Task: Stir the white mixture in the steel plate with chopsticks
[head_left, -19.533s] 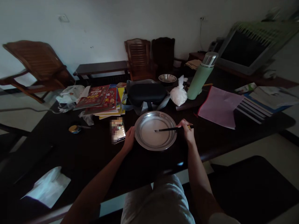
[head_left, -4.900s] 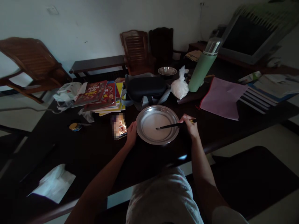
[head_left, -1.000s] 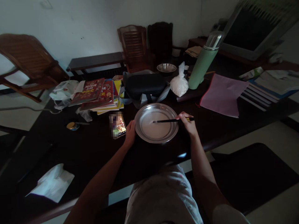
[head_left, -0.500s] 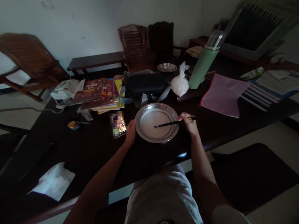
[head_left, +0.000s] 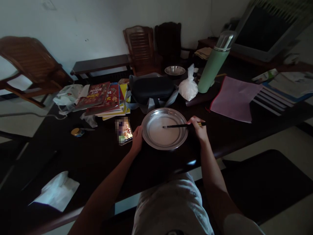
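Right hand (head_left: 198, 129) clasps a stick (head_left: 177, 125); grip of left hand (head_left: 137, 139) is unclear; bumping the bowl (head_left: 165, 146) may wet the phone (head_left: 126, 132).

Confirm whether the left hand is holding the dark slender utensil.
No, the right hand holds the dark slender utensil, while the left hand is at the side of the metal basin.

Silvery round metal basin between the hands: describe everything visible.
The shallow, silvery round metal basin has a flared rim and seems to rest level on the dark table. Pale, cloudy contents cover its bottom. The left hand touches its left edge. A thin black brush in the right hand reaches over its right rim; shaft contact unclear.
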A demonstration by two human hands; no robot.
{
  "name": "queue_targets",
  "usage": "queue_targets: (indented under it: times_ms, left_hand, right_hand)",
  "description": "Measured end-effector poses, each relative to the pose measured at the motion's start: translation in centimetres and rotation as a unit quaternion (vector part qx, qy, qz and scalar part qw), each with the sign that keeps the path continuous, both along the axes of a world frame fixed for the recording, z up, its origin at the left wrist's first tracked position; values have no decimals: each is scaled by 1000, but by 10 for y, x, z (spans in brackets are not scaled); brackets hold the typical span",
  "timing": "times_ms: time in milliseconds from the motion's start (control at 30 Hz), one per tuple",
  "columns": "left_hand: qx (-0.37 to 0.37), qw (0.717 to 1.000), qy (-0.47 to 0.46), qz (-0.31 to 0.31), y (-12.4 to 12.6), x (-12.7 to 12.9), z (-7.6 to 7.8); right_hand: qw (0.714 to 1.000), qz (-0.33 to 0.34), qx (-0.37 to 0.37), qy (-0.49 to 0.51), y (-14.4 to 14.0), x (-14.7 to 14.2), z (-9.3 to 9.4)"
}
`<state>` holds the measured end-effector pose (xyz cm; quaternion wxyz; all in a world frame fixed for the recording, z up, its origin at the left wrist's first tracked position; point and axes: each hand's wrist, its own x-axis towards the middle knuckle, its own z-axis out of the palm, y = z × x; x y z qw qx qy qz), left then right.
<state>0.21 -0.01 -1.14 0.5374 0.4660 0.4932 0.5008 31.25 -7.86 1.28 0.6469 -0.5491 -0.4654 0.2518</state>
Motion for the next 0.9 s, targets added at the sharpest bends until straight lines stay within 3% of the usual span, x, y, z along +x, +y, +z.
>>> queue_targets:
  times_ms: [200, 333, 500, 667, 800, 900]
  left_hand:
    - [15, 1000, 3, -2, 2, -2, -4]
    - [34, 999, 13, -10, 2, -3, -4]
    - [21, 1000, 14, 0, 1, -1, -2]
    - [17, 1000, 8, -8, 0, -2, -1]
    - [27, 1000, 10, -1, 1, -2, -1]
    - [29, 1000, 7, 1, 0, -1, 0]
  right_hand:
    - [999, 31, 0, -15, 0, -2, 1]
    - [1000, -3, 16, -1, -1, -1, 2]
    - [999, 46, -16, 2, -1, -1, 1]
    - [1000, -1, 1, 7, -2, -1, 2]
    - [999, 46, -16, 9, -3, -1, 2]
    - [1000, 26, -9, -16, -2, 0, 2]
